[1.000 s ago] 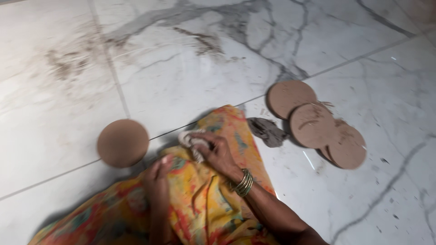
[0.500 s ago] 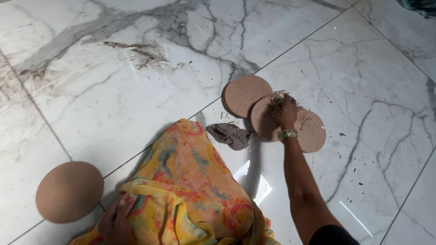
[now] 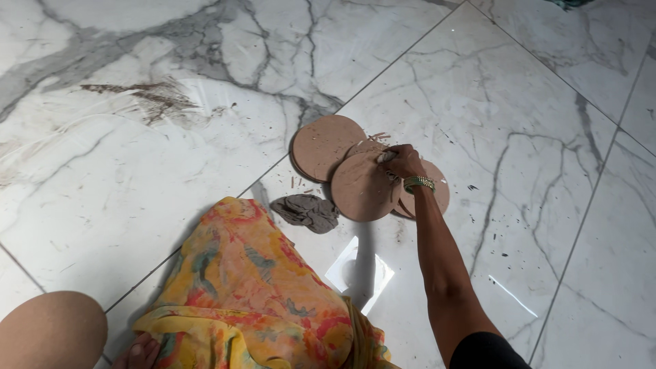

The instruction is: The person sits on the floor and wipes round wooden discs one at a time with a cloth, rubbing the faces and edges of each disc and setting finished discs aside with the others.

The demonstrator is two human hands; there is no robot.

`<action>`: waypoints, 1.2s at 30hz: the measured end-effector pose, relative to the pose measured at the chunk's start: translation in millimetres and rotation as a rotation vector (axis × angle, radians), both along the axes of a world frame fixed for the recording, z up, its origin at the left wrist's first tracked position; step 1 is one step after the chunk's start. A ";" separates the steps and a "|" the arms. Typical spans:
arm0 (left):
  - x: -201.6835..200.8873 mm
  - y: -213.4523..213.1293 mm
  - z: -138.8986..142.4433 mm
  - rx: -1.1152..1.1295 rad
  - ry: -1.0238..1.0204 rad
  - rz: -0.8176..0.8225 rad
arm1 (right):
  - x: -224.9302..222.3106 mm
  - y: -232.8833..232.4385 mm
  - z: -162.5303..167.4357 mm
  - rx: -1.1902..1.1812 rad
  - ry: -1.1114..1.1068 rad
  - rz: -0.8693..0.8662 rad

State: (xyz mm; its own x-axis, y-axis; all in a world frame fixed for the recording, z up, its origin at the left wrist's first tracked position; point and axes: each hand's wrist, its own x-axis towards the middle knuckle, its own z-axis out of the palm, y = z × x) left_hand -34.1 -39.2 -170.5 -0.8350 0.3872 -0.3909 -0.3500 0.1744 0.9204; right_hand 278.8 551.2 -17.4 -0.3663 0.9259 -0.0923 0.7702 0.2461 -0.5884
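Nearest, at the bottom edge of the view, only the fingertips of the left hand [image 3: 137, 353] are seen, laid against the hem of the yellow and orange patterned cloth [image 3: 246, 301]; whether that grip is clenched or released cannot be told, since the rest of the hand is cut off. Just left of the cloth, a rounded brown clay form [image 3: 51, 331] is partly in view on the marble floor [image 3: 171, 164].

Beyond the cloth, a crumpled grey rag [image 3: 306, 212] is lying on the floor, apart from either hand.

Farther on, just past the rag, the right arm is stretched out almost straight from the lower right, a green bangle [image 3: 418, 182] worn at the wrist. The right hand [image 3: 402, 162] is bent down at the wrist and its fingers are curled closed on the top edge of the middle clay disc [image 3: 362, 188], which is overlapped with two further flat discs [image 3: 326, 145] beside the rag. Small clay crumbs are scattered on the floor around the discs.
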 end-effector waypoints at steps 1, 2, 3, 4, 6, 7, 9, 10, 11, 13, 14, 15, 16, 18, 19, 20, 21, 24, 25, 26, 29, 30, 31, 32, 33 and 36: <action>-0.5 1.0 2.1 -0.010 0.005 -0.009 | 4.7 -2.1 1.4 0.024 -0.017 0.029; -1.2 5.9 2.4 -0.013 0.004 -0.018 | 8.7 -5.0 3.7 0.048 -0.033 0.059; -1.6 6.6 3.9 -0.018 0.002 -0.023 | 12.4 -9.7 6.6 0.028 0.016 0.059; -2.3 9.5 4.0 -0.023 0.005 -0.026 | 15.2 -15.4 9.9 0.007 0.065 0.061; -3.7 12.8 4.2 -0.028 0.009 -0.032 | 17.7 -29.2 18.1 0.056 0.091 0.084; -4.5 13.8 4.1 -0.033 0.011 -0.036 | 18.1 -37.5 22.4 0.121 0.065 0.103; -7.1 16.8 3.5 -0.042 0.014 -0.048 | 15.7 -57.3 28.6 0.263 0.047 0.152; -8.0 18.2 3.4 -0.044 0.020 -0.052 | 13.7 -66.4 31.9 0.343 0.055 0.182; -9.3 19.8 4.1 -0.047 0.025 -0.056 | 12.0 -74.0 35.9 0.424 0.064 0.213; -11.1 21.3 5.5 -0.047 0.029 -0.059 | 11.5 -84.1 45.8 0.443 0.059 0.263; -12.2 22.1 6.8 -0.050 0.034 -0.059 | 11.9 -87.0 50.4 0.451 0.055 0.289; -13.5 22.1 8.3 -0.055 0.037 -0.062 | 12.7 -88.8 54.6 0.346 0.010 0.257; -15.1 22.2 9.9 -0.060 0.042 -0.062 | 13.5 -89.0 58.2 0.241 -0.034 0.223; -21.1 19.1 14.3 -0.078 0.048 -0.054 | 14.4 -87.9 61.6 0.238 -0.128 0.217; -23.9 19.5 15.0 -0.083 0.055 -0.058 | 14.7 -87.1 61.4 0.331 -0.186 0.246; -26.6 18.0 15.8 -0.080 0.063 -0.056 | 14.3 -86.7 59.9 0.424 -0.243 0.278; -30.2 17.5 16.1 -0.084 0.070 -0.052 | 13.4 -86.9 57.6 0.451 -0.238 0.276; -42.2 14.6 19.4 -0.102 0.098 -0.038 | 7.4 -91.6 50.7 0.544 -0.158 0.322; -43.8 13.7 21.1 -0.107 0.107 -0.036 | 4.6 -95.0 50.5 0.580 -0.093 0.358; -46.5 14.4 23.1 -0.119 0.113 -0.042 | 1.2 -98.7 52.3 0.617 -0.030 0.389; -47.6 23.7 31.5 -0.163 0.122 -0.056 | -14.5 -114.5 69.2 0.659 0.122 0.432; -48.5 25.5 37.1 -0.181 0.133 -0.058 | -22.5 -121.0 77.7 0.725 0.174 0.476; -46.5 18.3 45.8 -0.202 0.147 -0.058 | -32.6 -128.1 86.6 0.790 0.228 0.523; -46.5 16.6 51.7 -0.222 0.162 -0.054 | -42.8 -136.5 95.2 0.854 0.283 0.572; -45.8 14.1 56.2 -0.247 0.180 -0.057 | -52.7 -145.6 103.0 0.893 0.336 0.605; -46.8 -4.2 61.6 -0.328 0.255 -0.053 | -79.5 -173.6 118.0 0.976 0.472 0.677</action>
